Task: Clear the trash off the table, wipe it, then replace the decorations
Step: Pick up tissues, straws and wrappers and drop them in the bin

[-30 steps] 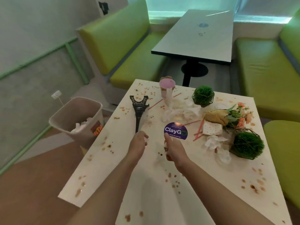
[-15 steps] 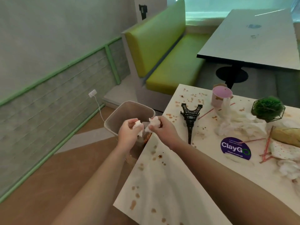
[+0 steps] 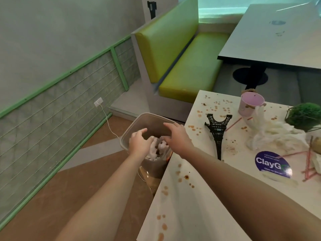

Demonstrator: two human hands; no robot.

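Both hands hang over the trash bin, the left hand (image 3: 139, 143) and right hand (image 3: 175, 136) loose-fingered and holding nothing. The trash bin (image 3: 132, 129) stands against the stained table's (image 3: 182, 197) left edge, crumpled tissues (image 3: 156, 150) inside. On the table lie an Eiffel Tower model (image 3: 218, 133), a pink cup (image 3: 250, 105) and wadded napkins (image 3: 271, 136); a wire-caged plant (image 3: 304, 117) is cut off at right.

The two hands, the left (image 3: 139, 143) and the right (image 3: 177, 136), cover much of the mouth of the beige plastic bin (image 3: 135, 126), so only part of the crumpled white tissues (image 3: 157, 149) inside shows. The stained white worktop (image 3: 191, 206) runs off the right and bottom edges. The round green moss ball in its wire frame (image 3: 305, 116) and the pink straws (image 3: 307, 164) are cut off at the right. The small print on the purple round sticker (image 3: 272, 164) is unreadable.
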